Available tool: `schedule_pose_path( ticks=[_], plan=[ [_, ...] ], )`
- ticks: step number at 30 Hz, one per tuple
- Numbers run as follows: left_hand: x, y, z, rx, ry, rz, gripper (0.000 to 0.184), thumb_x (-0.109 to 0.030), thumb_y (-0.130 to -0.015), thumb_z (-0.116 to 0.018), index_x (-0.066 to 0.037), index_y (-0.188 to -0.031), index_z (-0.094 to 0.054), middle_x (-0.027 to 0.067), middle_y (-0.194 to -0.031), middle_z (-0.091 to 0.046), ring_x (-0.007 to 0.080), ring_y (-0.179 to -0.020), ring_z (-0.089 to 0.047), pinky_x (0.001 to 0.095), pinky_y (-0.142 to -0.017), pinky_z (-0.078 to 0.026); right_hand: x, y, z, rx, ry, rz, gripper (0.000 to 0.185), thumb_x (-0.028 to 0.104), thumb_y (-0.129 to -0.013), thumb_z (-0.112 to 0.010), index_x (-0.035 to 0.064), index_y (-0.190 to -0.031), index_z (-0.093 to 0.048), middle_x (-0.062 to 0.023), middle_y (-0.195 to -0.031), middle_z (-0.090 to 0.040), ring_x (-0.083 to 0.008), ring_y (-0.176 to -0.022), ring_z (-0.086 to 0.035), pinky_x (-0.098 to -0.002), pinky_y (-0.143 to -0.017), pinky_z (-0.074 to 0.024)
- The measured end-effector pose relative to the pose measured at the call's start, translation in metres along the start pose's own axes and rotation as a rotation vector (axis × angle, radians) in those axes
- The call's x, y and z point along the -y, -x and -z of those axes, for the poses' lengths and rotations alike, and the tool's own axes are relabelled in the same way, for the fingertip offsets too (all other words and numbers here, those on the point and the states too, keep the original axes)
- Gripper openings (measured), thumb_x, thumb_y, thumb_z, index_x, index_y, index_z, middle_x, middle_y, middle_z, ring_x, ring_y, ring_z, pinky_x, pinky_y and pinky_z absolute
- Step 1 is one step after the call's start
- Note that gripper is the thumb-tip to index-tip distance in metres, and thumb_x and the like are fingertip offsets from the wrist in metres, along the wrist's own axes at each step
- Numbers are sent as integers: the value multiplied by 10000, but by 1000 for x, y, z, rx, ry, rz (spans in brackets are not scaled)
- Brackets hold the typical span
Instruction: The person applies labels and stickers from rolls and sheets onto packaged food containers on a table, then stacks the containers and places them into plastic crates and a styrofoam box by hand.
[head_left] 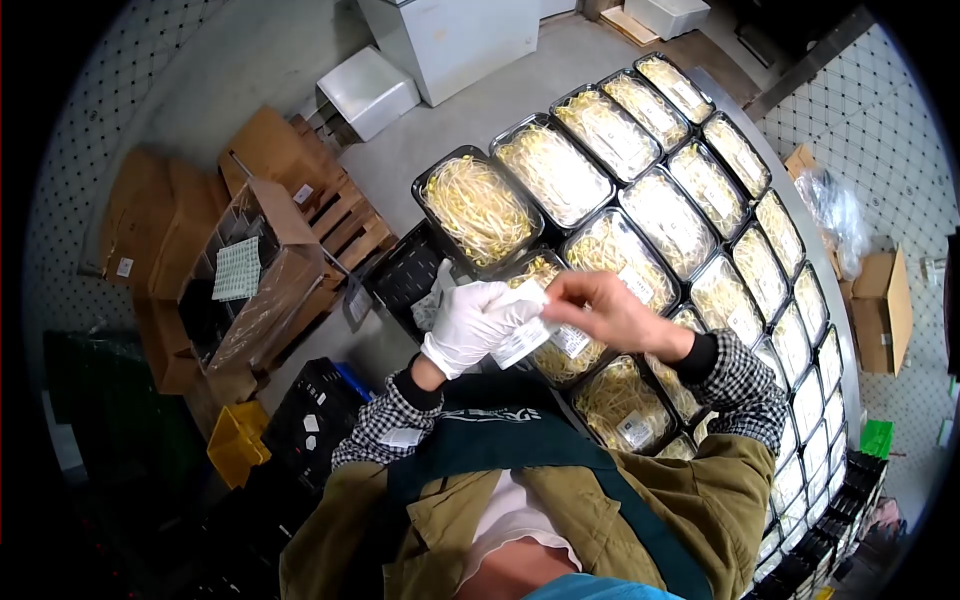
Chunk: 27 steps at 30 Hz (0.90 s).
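Grey floor [455, 125] surrounds the desk [850, 382], which carries closely set rows of black trays filled with bean sprouts. We hold both hands over the near left edge of these rows.

Left hand [466, 325]: gloved in white; the fingers are closed on a white paper strip [520, 338]. Right hand [608, 305]: bare; the fingers are narrow, with the tips at the strip's upper right edge. We cannot tell whether they grip it.

Status by position, relative to the fingers:
- Directly below: a sprout tray, partly hidden, bears a printed label [571, 341].
- Just beside the right fingers: the next tray shows a label [635, 286].
- Nearer our body, right of the fingers: another tray carries a label [635, 430].
- Beyond the left fingers: the corner tray [478, 208] shows no label on its visible face.
- Far right: glare and small size prevent a reliable check of many trays.

We judge label coverage to be partial: several near trays are marked, the corner tray appears unmarked, and the total cannot be confirmed.
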<state>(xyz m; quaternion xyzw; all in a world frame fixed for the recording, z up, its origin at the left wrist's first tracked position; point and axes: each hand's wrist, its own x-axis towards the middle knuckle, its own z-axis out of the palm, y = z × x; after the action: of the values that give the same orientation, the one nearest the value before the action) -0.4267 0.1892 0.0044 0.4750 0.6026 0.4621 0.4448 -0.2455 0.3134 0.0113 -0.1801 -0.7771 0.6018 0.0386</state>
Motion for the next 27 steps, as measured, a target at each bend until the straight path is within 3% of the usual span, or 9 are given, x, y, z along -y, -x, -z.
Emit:
schedule_pose_path(
  ticks=[1, 3, 8, 13, 17, 18, 20, 22, 27],
  plan=[
    [8, 2, -1, 41, 178, 68, 175, -118, -824, -712, 26, -919, -683, 32, -785, -665, 74, -665, -590, 223, -581, -469, -11, -5, 5, -89, -41, 141, 169, 210, -898, -616, 44, -880, -646, -38, -743, -627, -90, -606, -553, -238, -527, -451],
    [20, 7, 8, 173, 178, 167, 188, -101, -824, -706, 33, -953, -680, 43, -824, -677, 71, -714, -610, 217, -612, -482, -40, -14, 39, -282, 164, -27, 231, 243, -927, -561, 31, -865, -630, -52, -744, -641, -80, -575, -547, -232, -494, -432],
    [15, 16, 22, 349, 160, 120, 189, -34, -832, -672, 37, -1007, -674, 71, -923, -675, 72, -804, -626, 200, -675, -491, -91, -83, 80, -712, 792, 47, 252, 290, -895, -576, 50, -816, -586, -106, -665, -629, -257, -534, -581, -369, -514, -428],
    [10, 32, 32, 192, 365, 90, 214, 2, -845, -636, 21, -1059, -642, 76, -989, -675, 91, -880, -632, 217, -770, -506, -102, -110, 66, -820, 1342, 122, 232, 293, -816, -626, 93, -735, -542, -55, -645, -589, -225, -669, -596, -372, -705, -377],
    [24, 38, 33, 164, 389, 49, 114, -31, -863, -635, 25, -962, -645, 65, -918, -683, 89, -803, -639, 222, -708, -516, -93, -95, 65, -803, 1505, 24, 170, 250, -855, -592, 92, -829, -534, -55, -703, -569, -211, -706, -554, -367, -675, -349],
    [30, 37, 31, 123, 332, 20, 107, -47, -863, -641, 25, -943, -647, 59, -895, -679, 85, -777, -633, 219, -683, -509, -81, -88, 56, -748, 1472, -28, 170, 230, -885, -558, 63, -858, -544, -50, -696, -563, -185, -660, -538, -372, -634, -388],
    [41, 35, 27, 36, 227, -37, 110, -78, -865, -652, 25, -906, -652, 46, -850, -673, 77, -725, -621, 213, -634, -495, -14, -57, 16, -379, 572, -107, 235, 215, -932, -504, 23, -1009, -616, -123, -876, -659, -182, -722, -634, -328, -600, -529],
    [45, 32, 22, -75, 206, -45, 148, -149, -865, -668, -1, -878, -668, 25, -744, -651, 53, -659, -581, 217, -568, -469, -13, -39, -26, -71, -31, 152, 338, 316, -939, -532, 21, -1086, -605, -117, -963, -672, -170, -791, -641, -317, -724, -532],
    [45, 44, 38, 150, 195, 140, 179, -108, -832, -702, 26, -951, -686, 23, -771, -673, 68, -682, -615, 203, -591, -482, -4, -14, -55, -68, 81, 121, 166, 201, -911, -594, 49, -861, -637, -41, -751, -633, -87, -582, -544, -236, -483, -438]
  ],
)
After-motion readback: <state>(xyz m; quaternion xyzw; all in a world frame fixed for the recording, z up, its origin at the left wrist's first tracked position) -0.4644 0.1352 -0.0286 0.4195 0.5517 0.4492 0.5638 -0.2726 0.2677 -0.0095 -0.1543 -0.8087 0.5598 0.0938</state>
